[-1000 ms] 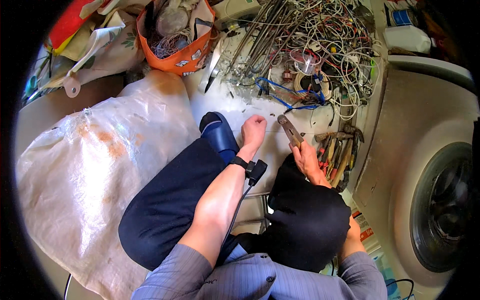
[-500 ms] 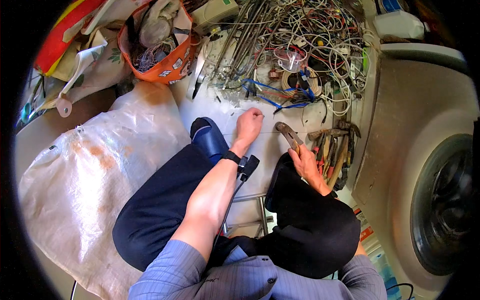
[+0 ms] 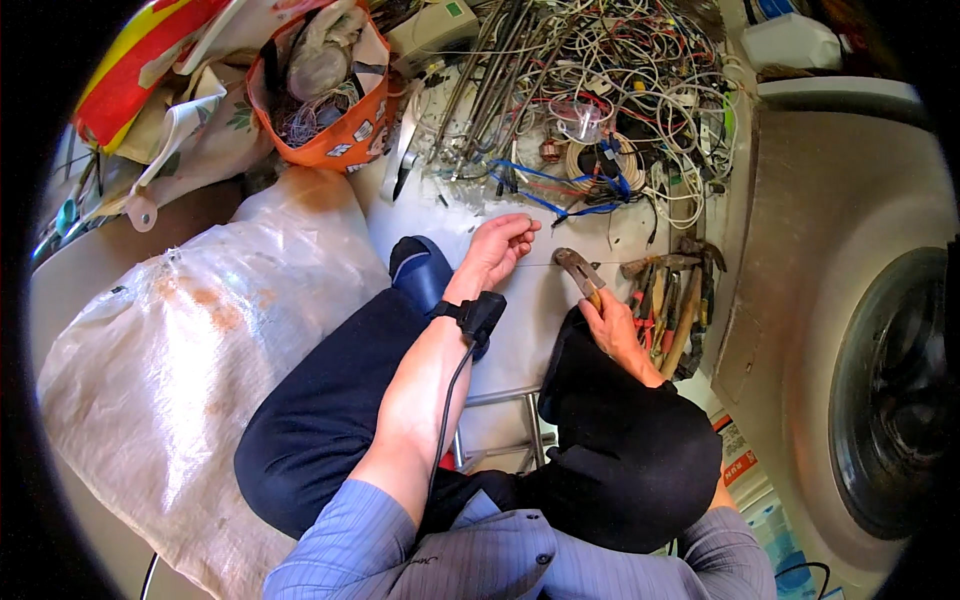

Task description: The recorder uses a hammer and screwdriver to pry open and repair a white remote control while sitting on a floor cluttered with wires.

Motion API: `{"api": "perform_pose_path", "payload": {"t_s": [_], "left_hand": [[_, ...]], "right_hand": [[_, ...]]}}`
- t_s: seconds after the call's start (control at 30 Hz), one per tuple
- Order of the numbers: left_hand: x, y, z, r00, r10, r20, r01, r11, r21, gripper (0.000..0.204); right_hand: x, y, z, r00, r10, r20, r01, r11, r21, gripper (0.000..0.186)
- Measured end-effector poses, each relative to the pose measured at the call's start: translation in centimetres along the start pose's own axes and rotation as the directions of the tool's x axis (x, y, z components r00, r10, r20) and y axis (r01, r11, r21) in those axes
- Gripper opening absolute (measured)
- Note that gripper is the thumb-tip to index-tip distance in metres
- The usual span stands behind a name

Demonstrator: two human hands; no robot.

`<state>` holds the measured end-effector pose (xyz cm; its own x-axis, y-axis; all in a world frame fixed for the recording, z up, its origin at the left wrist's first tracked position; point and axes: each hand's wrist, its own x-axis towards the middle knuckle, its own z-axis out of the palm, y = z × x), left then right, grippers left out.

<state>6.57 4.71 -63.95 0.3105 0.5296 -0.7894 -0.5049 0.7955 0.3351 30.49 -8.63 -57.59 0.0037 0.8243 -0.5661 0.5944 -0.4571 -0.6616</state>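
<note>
My right hand (image 3: 616, 332), near my right knee, is closed round the handles of a pair of worn pliers (image 3: 574, 268), whose rusty head points away to the far left. Out over the pale floor, my left hand (image 3: 503, 246) has its fingers curled, with thumb and forefinger pinched together. Whatever sits between those fingertips, if anything, is too small to make out. A black strap with a small dark device (image 3: 478, 318) is round my left wrist. Just beyond the hands lie a blue cord (image 3: 560, 208) and a coil of pale cable (image 3: 590, 165).
A tangle of wires (image 3: 640, 80) and long metal rods (image 3: 500, 60) covers the far floor. Hand tools (image 3: 672, 305), a hammer among them, lie right of the pliers. A front-loading washing machine (image 3: 780, 260) bounds the right. Leftward are a white woven sack (image 3: 170, 370) and an orange bag (image 3: 335, 145).
My left hand has turned and shifted slightly right, so more of its curled fingers shows. The right hand and the pliers have hardly moved.
</note>
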Motion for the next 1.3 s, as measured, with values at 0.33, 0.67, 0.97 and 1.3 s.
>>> {"api": "perform_pose_path", "payload": {"t_s": [0.33, 0.67, 0.97, 1.3], "left_hand": [[0.1, -1.3, -0.1, 0.999, -0.013, -0.047, 0.015, 0.999, 0.041, 0.04], [0.0, -1.2, 0.1, 0.997, 0.023, -0.072, -0.015, 0.995, 0.101, 0.037], [-1.1, -2.6, -1.2, 0.967, 0.127, -0.22, 0.029, 0.805, 0.593, 0.022], [-0.6, 0.2, -0.2, 0.976, 0.163, -0.145, -0.146, 0.982, 0.116, 0.028]], "right_hand": [[-0.8, 0.6, 0.0, 0.998, 0.061, -0.003, -0.061, 0.998, -0.021, 0.035], [-0.6, 1.6, 0.4, 0.999, 0.038, -0.008, -0.038, 0.999, -0.022, 0.033], [-0.2, 1.9, 0.5, 1.0, -0.011, -0.019, 0.01, 1.0, -0.023, 0.032], [0.6, 0.3, -0.6, 1.0, -0.001, 0.0, 0.001, 1.0, -0.019, 0.034]]}}
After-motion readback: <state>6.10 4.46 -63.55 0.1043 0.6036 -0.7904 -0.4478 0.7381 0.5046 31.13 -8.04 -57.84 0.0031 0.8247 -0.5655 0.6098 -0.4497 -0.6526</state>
